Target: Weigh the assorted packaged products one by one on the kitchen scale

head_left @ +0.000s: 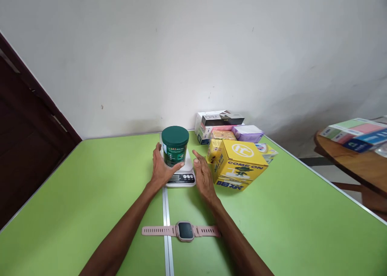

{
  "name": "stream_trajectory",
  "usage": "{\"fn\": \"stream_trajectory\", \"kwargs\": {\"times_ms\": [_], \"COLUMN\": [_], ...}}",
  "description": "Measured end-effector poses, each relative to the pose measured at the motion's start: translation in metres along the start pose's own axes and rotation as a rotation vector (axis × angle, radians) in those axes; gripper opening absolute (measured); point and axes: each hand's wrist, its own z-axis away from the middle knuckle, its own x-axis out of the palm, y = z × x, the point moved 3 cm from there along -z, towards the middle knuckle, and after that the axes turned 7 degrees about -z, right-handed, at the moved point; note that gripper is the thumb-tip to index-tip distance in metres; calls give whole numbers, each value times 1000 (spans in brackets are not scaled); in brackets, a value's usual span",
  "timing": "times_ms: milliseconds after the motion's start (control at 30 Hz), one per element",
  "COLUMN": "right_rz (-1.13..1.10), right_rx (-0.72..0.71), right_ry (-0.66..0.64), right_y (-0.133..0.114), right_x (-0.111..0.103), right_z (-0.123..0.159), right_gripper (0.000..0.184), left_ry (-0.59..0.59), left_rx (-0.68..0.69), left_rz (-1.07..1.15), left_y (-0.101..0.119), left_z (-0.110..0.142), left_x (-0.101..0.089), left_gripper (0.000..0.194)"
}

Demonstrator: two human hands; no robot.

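The green canister (174,151) stands upright at the scale (190,180), its long axis close to vertical and its dark green lid (175,135) pointing up. Its printed side faces the person. The thumb covers part of its lower front, so I cannot tell whether the base bears fully on the platform. The scale's button panel points toward the person, with the display partly behind the left thumb.

The left grip (161,171) is grasping the canister, fingers around its left side and thumb across the low front. The right grip (204,178) is released: its fingers are extended, palm toward the canister but apart from it, just beside the scale's right edge.

To the right of that hand, the yellow box (240,165) stands near, leaving a narrow gap; behind it are a purple pack (248,133) and a white-and-dark box (223,119), close to the wall (136,58). The table (99,191) offers broad room left of the canister, out to its slanting left edge. Behind the scale, the far edge meets the wall, so room there is shallow. In front, a metal strip (166,211) runs lengthwise toward the person, and a pink-strapped watch (185,231) lies across it, between the forearms, its right strap end reaching the right forearm.
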Motion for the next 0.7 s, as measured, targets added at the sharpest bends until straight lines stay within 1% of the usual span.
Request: {"fn": "stream_trajectory", "kwargs": {"times_ms": [67, 133, 233, 333, 467, 533, 600, 700], "right_rz": [-4, -1, 35, 38, -30, -82, -145, -208], "right_rx": [-48, -54, -63, -106, -149, -156, -127, -44], "right_ry": [-47, -57, -40, -76, -133, -179, -261, -377], "right_y": [-12, -20, -32, -52, -81, -89, -90, -77], "right_x": [7, 15, 29, 49, 83, 104, 128, 167], "right_z": [-2, -5, -8, -12, -23, -31, -38, -42], "right_gripper": [67, 66, 68, 68, 64, 64, 65, 69], "left_ry": [-34, -48, -19, 71, 175, 212, 261, 299], "left_rx": [11, 21, 5, 36, 83, 77, 39, -85], "left_rz": [2, -9, -33, -2, -10, -42, -92, -181], "left_y": [4, 4, 1, 1, 3, -1, -12, -45], "left_z": [-11, -20, -27, -34, -49, -57, -63, -67], "left_x": [6, 7, -3, -25, -66, -86, -105, -127], "left_gripper": [114, 103, 88, 83, 81, 82, 84, 83]}}
